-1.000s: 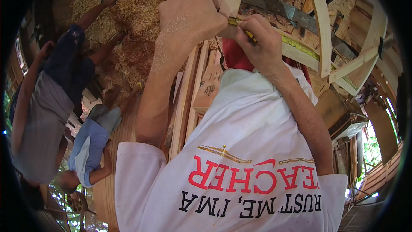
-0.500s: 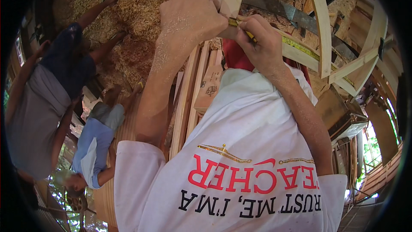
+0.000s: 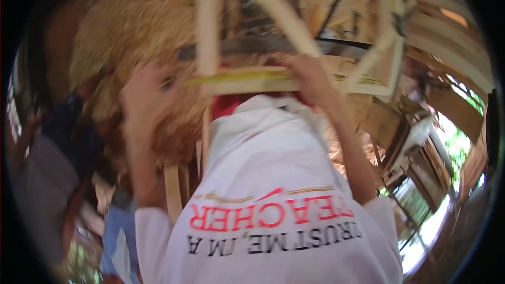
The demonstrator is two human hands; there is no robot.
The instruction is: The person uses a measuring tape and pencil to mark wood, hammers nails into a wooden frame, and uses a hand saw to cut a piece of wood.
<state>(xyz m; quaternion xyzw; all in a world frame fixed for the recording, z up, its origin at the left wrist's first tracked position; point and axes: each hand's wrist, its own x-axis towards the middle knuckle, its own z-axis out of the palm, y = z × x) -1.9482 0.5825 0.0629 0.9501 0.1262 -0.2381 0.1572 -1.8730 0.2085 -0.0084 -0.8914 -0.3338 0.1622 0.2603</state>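
The left hand [image 3: 149, 94] and right hand [image 3: 311, 76] are well apart. A yellow, strip-shaped measuring tape [image 3: 247, 77] lies lengthwise along a pale, straight wooden bar [image 3: 252, 87]. The left is near the tape's end; the right overlaps both. Blur obscures either grip; cannot tell.

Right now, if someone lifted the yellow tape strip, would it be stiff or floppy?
The yellow tape strip looks thin and narrow, so it is probably light and apt to bend or twist if unsupported. Its straight run along the pale wooden bar suggests some lengthwise stiffness, though blur hides its surface.
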